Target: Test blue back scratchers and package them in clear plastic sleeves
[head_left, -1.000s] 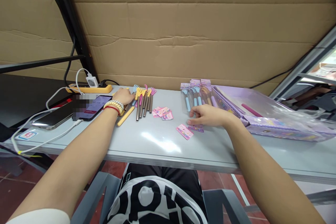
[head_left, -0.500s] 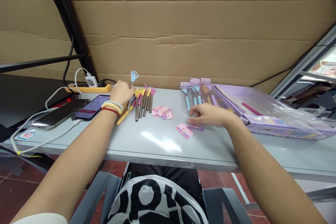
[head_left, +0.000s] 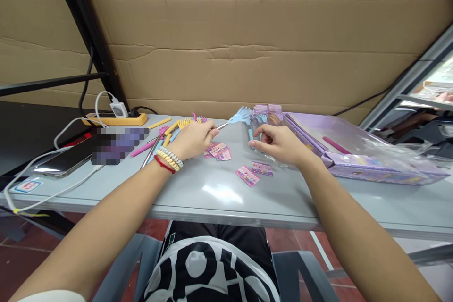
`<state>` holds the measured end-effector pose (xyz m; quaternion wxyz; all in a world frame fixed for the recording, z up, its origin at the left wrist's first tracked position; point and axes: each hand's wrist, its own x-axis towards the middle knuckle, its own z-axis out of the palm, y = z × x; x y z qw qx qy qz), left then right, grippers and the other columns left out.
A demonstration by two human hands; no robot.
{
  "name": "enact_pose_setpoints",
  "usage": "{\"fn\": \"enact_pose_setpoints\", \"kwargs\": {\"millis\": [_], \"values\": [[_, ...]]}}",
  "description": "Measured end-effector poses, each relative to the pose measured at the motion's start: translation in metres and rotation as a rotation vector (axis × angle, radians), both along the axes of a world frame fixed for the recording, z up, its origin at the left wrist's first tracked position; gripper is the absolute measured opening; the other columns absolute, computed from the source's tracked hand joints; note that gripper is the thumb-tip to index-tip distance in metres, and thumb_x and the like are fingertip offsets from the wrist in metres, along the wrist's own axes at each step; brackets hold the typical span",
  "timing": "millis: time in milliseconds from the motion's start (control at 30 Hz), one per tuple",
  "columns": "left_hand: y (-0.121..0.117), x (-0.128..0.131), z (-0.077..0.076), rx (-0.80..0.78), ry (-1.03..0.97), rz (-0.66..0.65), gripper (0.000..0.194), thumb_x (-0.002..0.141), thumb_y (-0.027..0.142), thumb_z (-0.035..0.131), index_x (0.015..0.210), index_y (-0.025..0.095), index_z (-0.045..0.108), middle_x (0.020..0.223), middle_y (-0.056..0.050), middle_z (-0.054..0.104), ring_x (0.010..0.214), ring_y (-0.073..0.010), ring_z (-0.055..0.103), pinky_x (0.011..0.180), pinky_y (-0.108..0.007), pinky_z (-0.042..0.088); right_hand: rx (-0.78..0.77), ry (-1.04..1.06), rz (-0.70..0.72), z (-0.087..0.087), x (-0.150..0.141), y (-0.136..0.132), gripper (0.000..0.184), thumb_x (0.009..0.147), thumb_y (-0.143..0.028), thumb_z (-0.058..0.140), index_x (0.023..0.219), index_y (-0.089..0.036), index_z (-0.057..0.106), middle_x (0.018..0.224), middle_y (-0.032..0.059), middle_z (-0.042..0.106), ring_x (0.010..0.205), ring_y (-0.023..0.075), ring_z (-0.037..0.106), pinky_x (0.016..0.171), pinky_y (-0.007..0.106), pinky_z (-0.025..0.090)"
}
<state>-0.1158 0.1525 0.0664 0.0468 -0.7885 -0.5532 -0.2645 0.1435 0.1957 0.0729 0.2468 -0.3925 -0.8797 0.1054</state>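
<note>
A hand-shaped blue back scratcher [head_left: 240, 115] with a metal shaft is pinched in my left hand [head_left: 198, 139], its claw pointing right. Under and behind that hand lie several loose back scratchers [head_left: 146, 147] in yellow, pink and blue. My right hand [head_left: 278, 141] is half curled over the clear-bagged back scratchers [head_left: 274, 115], thumb and forefinger apart. Its thumb tip is close to a blue handle [head_left: 251, 138]; whether it touches the clear plastic I cannot tell. Small pink printed cards [head_left: 247, 176] lie in front, with more pink cards [head_left: 218, 151] beside my left hand.
An open purple box [head_left: 371, 172] with plastic bags and a pink stick stands at the right. At the left are a phone [head_left: 63, 163], white cables and a yellow power strip [head_left: 132, 120]. A cardboard wall [head_left: 226, 28] rises behind the grey table [head_left: 198, 188].
My left hand has moved right, bringing the blue back scratcher from upright to pointing right. The loose ones behind it have spread out. My right hand has lifted off a pink card toward the bags.
</note>
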Motion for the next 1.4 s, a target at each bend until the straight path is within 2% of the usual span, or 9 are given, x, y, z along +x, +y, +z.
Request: {"fn": "enact_pose_setpoints", "kwargs": {"millis": [167,367,567,700,800,1000,1167,1300,1400], "values": [[0.005,-0.001,-0.007,0.028,0.065,-0.151,0.027,0.092,0.020,0.038,0.101,0.017,0.063,0.095,-0.007,0.065,0.090,-0.0200,0.058,0.077,-0.032,0.043,0.008,0.075,0.012,0.000,0.000,-0.001,0.053,0.082,-0.059,0.052,0.105,-0.011,0.055,0.064,0.0009,0.054,0.057,0.0118,0.046,0.056,0.024,0.032],[-0.002,0.011,-0.011,0.087,0.202,-0.128,0.036,0.092,0.022,0.039,0.121,0.024,0.060,0.101,-0.006,0.062,0.081,-0.0165,0.059,0.062,-0.027,0.039,0.014,0.051,0.030,0.002,-0.002,-0.006,0.050,0.081,-0.059,0.054,0.098,-0.012,0.059,0.060,-0.0006,0.048,0.055,0.0107,0.040,0.055,0.023,0.028],[-0.011,0.029,-0.014,0.142,0.404,-0.092,0.042,0.097,0.044,0.033,0.097,0.021,0.068,0.080,-0.007,0.061,0.061,-0.0158,0.054,0.049,-0.029,0.023,0.001,-0.069,0.093,-0.003,-0.013,-0.009,0.040,0.084,-0.052,0.051,0.074,-0.014,0.056,0.062,0.0018,0.056,0.054,0.0099,0.043,0.056,0.024,0.028],[-0.011,0.035,-0.017,0.181,0.431,-0.105,0.046,0.096,0.047,0.034,0.085,0.017,0.068,0.072,-0.008,0.058,0.060,-0.0172,0.054,0.050,-0.029,0.022,-0.077,-0.079,0.162,-0.008,-0.021,-0.011,0.035,0.087,-0.046,0.048,0.078,-0.014,0.058,0.062,0.0023,0.058,0.055,0.0105,0.047,0.057,0.023,0.031],[-0.010,0.034,-0.017,0.212,0.443,-0.116,0.043,0.096,0.044,0.037,0.084,0.015,0.066,0.073,-0.008,0.058,0.064,-0.0183,0.056,0.050,-0.030,0.023,-0.056,-0.096,0.181,-0.010,-0.024,-0.012,0.033,0.087,-0.041,0.047,0.085,-0.012,0.062,0.068,0.0038,0.061,0.057,0.0106,0.047,0.059,0.024,0.031],[-0.012,0.036,-0.017,0.220,0.523,-0.185,0.019,0.090,0.015,0.044,0.097,0.015,0.062,0.084,-0.007,0.059,0.074,-0.0190,0.059,0.052,-0.032,0.029,-0.039,-0.137,0.177,-0.013,-0.027,-0.011,0.030,0.088,-0.034,0.047,0.092,-0.011,0.065,0.064,0.0027,0.058,0.054,0.0100,0.040,0.060,0.024,0.030],[-0.014,0.037,-0.018,0.268,0.504,-0.173,0.027,0.095,0.026,0.036,0.094,0.017,0.061,0.079,-0.007,0.058,0.065,-0.0165,0.057,0.047,-0.032,0.020,-0.035,-0.134,0.196,-0.012,-0.027,-0.010,0.029,0.088,-0.034,0.049,0.091,-0.012,0.067,0.054,-0.0007,0.050,0.050,0.0094,0.035,0.057,0.023,0.028],[-0.011,0.035,-0.019,0.269,0.492,-0.170,0.038,0.098,0.034,0.028,0.091,0.018,0.062,0.074,-0.005,0.057,0.058,-0.0146,0.054,0.046,-0.031,0.015,-0.028,-0.158,0.227,-0.011,-0.027,-0.010,0.028,0.089,-0.033,0.049,0.092,-0.011,0.067,0.054,-0.0008,0.051,0.050,0.0088,0.035,0.061,0.023,0.029],[-0.009,0.033,-0.018,0.238,0.505,-0.171,0.036,0.097,0.034,0.030,0.092,0.018,0.062,0.077,-0.005,0.058,0.061,-0.0151,0.056,0.046,-0.030,0.015,-0.033,-0.174,0.223,-0.010,-0.028,-0.011,0.026,0.089,-0.030,0.049,0.094,-0.011,0.067,0.055,-0.0007,0.053,0.050,0.0085,0.035,0.062,0.023,0.029]]}}
